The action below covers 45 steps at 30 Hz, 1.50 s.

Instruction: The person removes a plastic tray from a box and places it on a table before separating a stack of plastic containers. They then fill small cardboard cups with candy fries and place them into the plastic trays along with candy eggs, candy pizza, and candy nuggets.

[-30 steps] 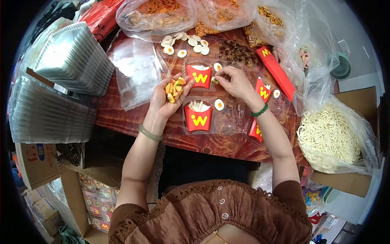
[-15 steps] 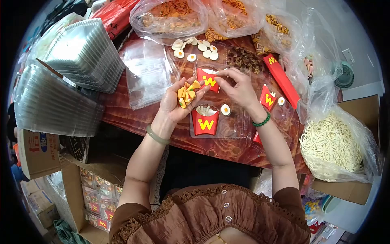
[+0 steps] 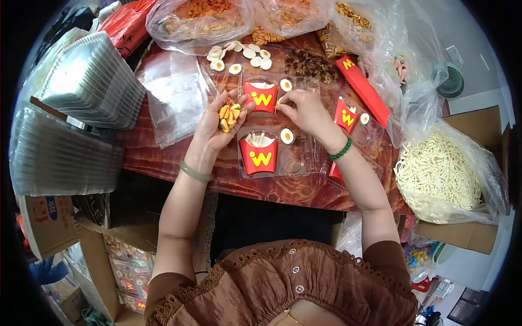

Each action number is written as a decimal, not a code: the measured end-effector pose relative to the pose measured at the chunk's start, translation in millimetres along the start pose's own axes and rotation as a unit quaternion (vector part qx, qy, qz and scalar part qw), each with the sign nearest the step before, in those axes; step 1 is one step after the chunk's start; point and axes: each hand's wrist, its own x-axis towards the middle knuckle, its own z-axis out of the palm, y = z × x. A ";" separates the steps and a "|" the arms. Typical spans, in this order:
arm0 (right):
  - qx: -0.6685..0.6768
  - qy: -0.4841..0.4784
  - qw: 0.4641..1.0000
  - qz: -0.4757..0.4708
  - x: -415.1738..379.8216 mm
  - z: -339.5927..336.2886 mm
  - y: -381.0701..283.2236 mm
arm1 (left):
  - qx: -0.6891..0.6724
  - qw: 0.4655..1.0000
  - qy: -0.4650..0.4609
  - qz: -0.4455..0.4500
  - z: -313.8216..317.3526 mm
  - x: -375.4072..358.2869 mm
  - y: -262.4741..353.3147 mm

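Observation:
My left hand [image 3: 217, 122] is cupped palm-up around several small orange-and-yellow wedge pieces [image 3: 229, 115], some edged in green. Its fingertips reach the left side of the upper red fries box [image 3: 261, 102], which bears a yellow W and has white inside. Just right of that box, my right hand [image 3: 302, 113] is pinched, thumb against forefinger; anything between the tips is too small to name. A fried-egg piece [image 3: 286, 85] lies above the pinch. Below, a second red fries box [image 3: 259, 158] with white sticks sits on clear plastic beside another egg piece [image 3: 286, 136].
Egg pieces [image 3: 255, 61] and brown bits [image 3: 311, 66] lie at the back, before bulging clear bags [image 3: 201, 27]. Clear plastic trays [image 3: 89, 81] are stacked left, near flat bags [image 3: 176, 98]. Rightward are a smaller fries box [image 3: 346, 116] and a bag of pale strands [image 3: 439, 176].
The view has shifted, so the table appears further left and up. My right hand has lowered slightly beside the upper fries box, uncovering the egg piece. My left hand still holds the wedges.

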 end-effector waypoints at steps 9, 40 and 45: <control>0.077 0.012 0.997 -0.005 -6.1 8.7 12.8 | 0.070 0.997 -0.020 0.006 -2.9 -1.3 3.7; 0.220 -0.133 0.966 -0.034 8.1 -29.2 -31.7 | -0.076 0.973 -0.124 -0.179 26.5 -14.7 -29.6; 0.195 -0.149 0.969 0.021 9.2 -27.1 -26.8 | -0.063 0.975 -0.098 -0.188 30.2 -7.6 -38.5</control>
